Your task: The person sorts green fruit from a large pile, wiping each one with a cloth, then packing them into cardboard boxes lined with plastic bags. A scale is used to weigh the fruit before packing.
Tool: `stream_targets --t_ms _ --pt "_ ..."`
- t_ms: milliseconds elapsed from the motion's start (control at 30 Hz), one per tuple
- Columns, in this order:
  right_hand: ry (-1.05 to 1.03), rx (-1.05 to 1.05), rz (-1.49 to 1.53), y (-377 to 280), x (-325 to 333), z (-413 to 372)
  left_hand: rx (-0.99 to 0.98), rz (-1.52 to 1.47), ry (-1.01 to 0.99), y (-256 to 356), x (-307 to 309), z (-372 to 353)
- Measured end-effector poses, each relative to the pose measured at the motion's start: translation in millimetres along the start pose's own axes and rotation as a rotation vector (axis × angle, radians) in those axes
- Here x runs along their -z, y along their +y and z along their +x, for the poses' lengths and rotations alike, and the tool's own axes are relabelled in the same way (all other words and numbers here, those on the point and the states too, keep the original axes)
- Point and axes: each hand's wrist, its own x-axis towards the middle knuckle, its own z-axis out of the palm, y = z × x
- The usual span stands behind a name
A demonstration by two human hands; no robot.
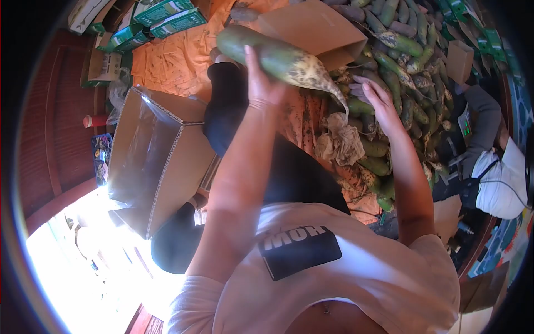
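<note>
My left hand (261, 83) is raised and grips a long green vegetable (278, 55) with a mottled pale, tapering tip that points right. My right hand (375, 97) is stretched out with its fingers apart. It rests on the edge of a big pile of similar green vegetables (406, 61) and holds nothing. A wad of crumpled brown paper (339, 139) lies just left of that wrist. Below and left of the held vegetable stands an open cardboard box (161, 161) lined with clear plastic.
An orange cloth (172, 55) covers the floor under the pile. A brown cardboard sheet (311, 25) lies at the top, with green cartons (167, 16) at top left. A small scale with a green display (466, 128) sits right. My black-clad leg (228, 106) lies between box and pile.
</note>
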Motion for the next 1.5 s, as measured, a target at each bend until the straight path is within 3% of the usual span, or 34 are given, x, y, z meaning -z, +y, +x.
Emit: stream_targets --t_ms 67,200,267,400,433,467,567,733,833,933,1033,1067,1133,1200,1267,1367,1467,1500 --pt "-0.088 0.149 0.003 -33.9 -25.8 8.2 -0.034 0.108 -0.052 -6.8 10.0 3.5" --pt "-0.175 0.219 -0.381 -66.7 -57.2 44.6 0.105 0.121 -0.138 -6.9 2.0 -11.1" --pt "-0.177 0.215 -0.494 -59.3 -64.8 58.8 0.144 0.143 -0.063 -8.6 2.6 -14.6" --pt "-0.3 0.061 0.159 -33.3 -44.4 57.9 0.217 0.285 -0.093 -2.9 -0.6 -9.7" --pt "-0.351 0.027 0.188 -32.9 -37.4 53.0 0.246 0.326 -0.113 -4.4 4.3 -5.6" --pt "-0.399 -0.012 0.22 -31.0 -29.0 48.1 0.155 0.374 -0.086 -6.6 3.7 -0.7" --pt "-0.522 -0.128 0.194 -27.4 -11.8 43.7 0.108 0.272 -0.144 -4.1 1.6 10.6" --pt "-0.644 -0.275 0.165 -28.7 -11.0 41.3 0.25 0.436 0.059 6.3 3.9 14.5" --pt "-0.681 -0.284 0.2 -21.3 -10.7 40.6 0.282 0.463 0.018 9.7 9.9 17.4" --pt "-0.696 -0.305 0.275 -16.3 -12.9 31.9 0.13 0.77 0.152 2.1 20.4 20.9" --pt "-0.659 -0.29 0.337 -15.8 -18.4 22.5 0.204 0.563 0.213 -8.9 19.9 12.3" --pt "-0.65 -0.275 0.364 -18.1 -20.5 21.2 0.093 0.698 0.246 -27.3 44.7 25.7" --pt "-0.649 -0.228 0.409 -28.8 -23.2 29.4 0.101 1.441 0.286 -50.3 71.8 34.2" --pt "-0.615 -0.202 0.38 -50.5 -22.4 36.3 0.192 1.816 0.198 -44.4 61.6 20.1" --pt "-0.563 -0.175 0.327 -71.0 -18.0 38.4 0.435 1.789 -0.085 -25.4 54.8 13.4" --pt "-0.537 -0.198 0.405 -91.5 -17.7 48.5 0.401 1.633 -0.008 -17.7 35.9 8.5" --pt "-0.576 -0.147 0.479 -126.4 -24.1 59.4 -0.332 1.287 -0.131 -16.5 25.4 -8.0" --pt "-0.591 -0.133 0.483 -136.4 -19.9 69.9 -0.154 1.215 -0.104 3.9 4.1 -19.2"
